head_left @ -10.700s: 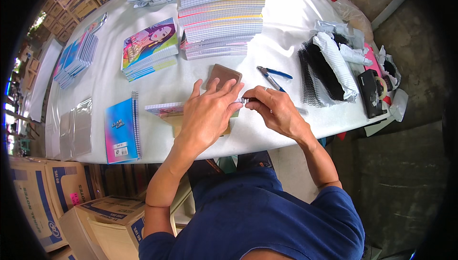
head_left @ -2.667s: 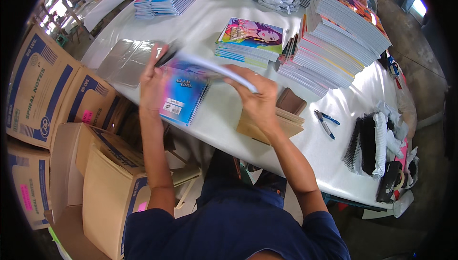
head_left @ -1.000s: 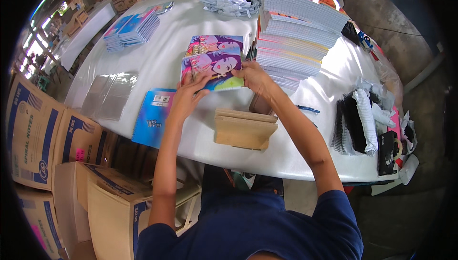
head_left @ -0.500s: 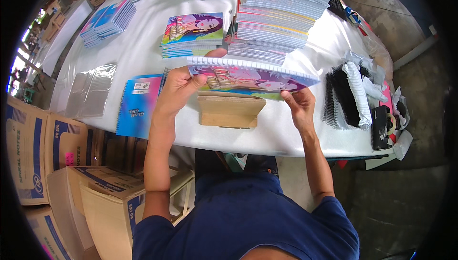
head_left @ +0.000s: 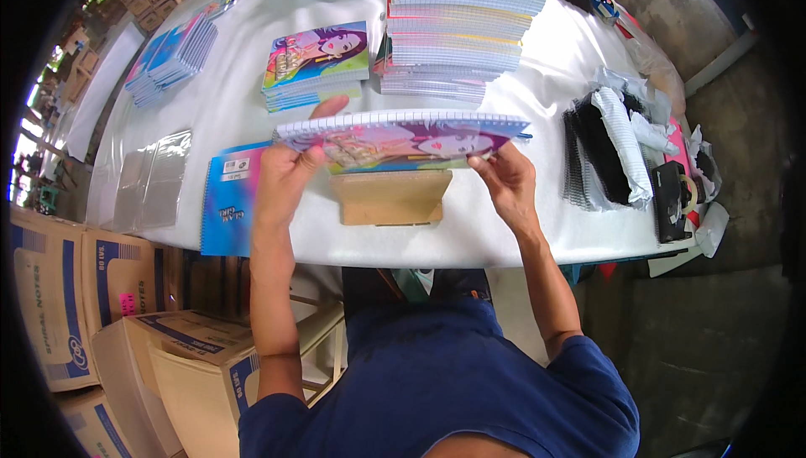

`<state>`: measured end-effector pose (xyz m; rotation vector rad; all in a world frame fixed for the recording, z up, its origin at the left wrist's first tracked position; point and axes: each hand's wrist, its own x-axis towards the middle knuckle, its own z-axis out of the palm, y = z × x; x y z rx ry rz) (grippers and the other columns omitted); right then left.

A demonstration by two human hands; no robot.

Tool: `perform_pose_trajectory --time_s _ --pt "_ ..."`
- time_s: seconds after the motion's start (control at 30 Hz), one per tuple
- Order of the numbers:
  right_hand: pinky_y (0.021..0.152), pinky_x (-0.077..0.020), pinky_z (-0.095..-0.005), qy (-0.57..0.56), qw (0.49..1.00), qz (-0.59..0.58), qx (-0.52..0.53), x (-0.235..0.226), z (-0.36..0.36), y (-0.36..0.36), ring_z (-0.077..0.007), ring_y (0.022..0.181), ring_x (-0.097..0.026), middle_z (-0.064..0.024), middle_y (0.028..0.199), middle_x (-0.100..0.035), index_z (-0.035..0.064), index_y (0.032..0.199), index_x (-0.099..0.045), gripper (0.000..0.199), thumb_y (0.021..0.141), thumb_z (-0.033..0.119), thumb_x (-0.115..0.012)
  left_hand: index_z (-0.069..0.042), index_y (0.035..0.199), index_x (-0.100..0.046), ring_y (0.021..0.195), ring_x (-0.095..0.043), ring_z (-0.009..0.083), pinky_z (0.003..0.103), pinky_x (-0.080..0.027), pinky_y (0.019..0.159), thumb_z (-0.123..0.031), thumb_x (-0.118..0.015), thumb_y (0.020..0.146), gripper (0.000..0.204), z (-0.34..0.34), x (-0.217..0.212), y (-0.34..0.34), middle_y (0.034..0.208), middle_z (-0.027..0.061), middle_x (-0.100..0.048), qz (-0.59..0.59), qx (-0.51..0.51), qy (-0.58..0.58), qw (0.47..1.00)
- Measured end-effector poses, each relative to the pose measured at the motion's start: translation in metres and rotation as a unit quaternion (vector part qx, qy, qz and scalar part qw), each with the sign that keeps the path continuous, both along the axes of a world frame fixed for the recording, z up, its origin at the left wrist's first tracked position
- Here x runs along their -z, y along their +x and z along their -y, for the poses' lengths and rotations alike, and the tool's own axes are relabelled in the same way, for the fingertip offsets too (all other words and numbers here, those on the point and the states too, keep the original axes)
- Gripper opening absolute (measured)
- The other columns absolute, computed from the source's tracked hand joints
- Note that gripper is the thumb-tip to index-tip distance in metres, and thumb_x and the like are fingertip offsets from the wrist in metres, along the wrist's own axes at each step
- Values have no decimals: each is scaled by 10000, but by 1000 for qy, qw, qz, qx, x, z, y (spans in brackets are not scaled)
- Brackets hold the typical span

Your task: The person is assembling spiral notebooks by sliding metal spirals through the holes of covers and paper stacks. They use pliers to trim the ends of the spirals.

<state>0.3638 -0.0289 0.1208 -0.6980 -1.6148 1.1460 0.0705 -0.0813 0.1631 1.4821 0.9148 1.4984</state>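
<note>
Between my hands is a notebook (head_left: 399,141) with a colourful cover showing a drawn figure, tilted so its long punched edge is up and its cover slants toward me. My left hand (head_left: 281,179) is closed on its left end, thumb in front on the cover. At the other end my right hand (head_left: 508,179) pinches the lower corner. Just below the notebook a brown cardboard block (head_left: 390,200) rests on the white table. A blue and pink spiral notebook (head_left: 225,214) lies beside my left wrist. Beyond the held notebook sits a short pile of matching notebooks (head_left: 315,59).
A tall stack of page blocks (head_left: 462,34) rises at the far middle. Black wire coils with crumpled paper (head_left: 609,151) and a black tape dispenser (head_left: 670,204) occupy the right side. Clear plastic sleeves (head_left: 151,181) and blue notebooks (head_left: 172,59) lie left. Cardboard boxes (head_left: 197,340) stand below.
The held notebook has shifted left and its punched edge is now closer to level. Both hands have moved left with it. The whole view has also shifted slightly.
</note>
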Motion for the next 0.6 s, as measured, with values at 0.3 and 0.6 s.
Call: perform_pose_trajectory --time_s 0.3,0.6 --pt "892 -477 -362 18 982 188 26 55 0 26 -248 1021 -613 -137 1112 -636 -9 1138 -595 321 825 -71 -633 -17 1370 -460 1385 -318 240 380 -242 1131 -312 -645 906 580 11 51 10 1466 118 -405 -8 -42 -94 995" --pt "1092 -322 -388 -14 992 126 12 40 28 -21 -292 1313 -405 -184 1415 -404 3 1420 -312 776 796 110 -760 -121 1541 -73 1412 -230 281 400 -225 1129 -521 -773 744 1134 7 78 34 1555 156 -202 54 -135 -69 987"
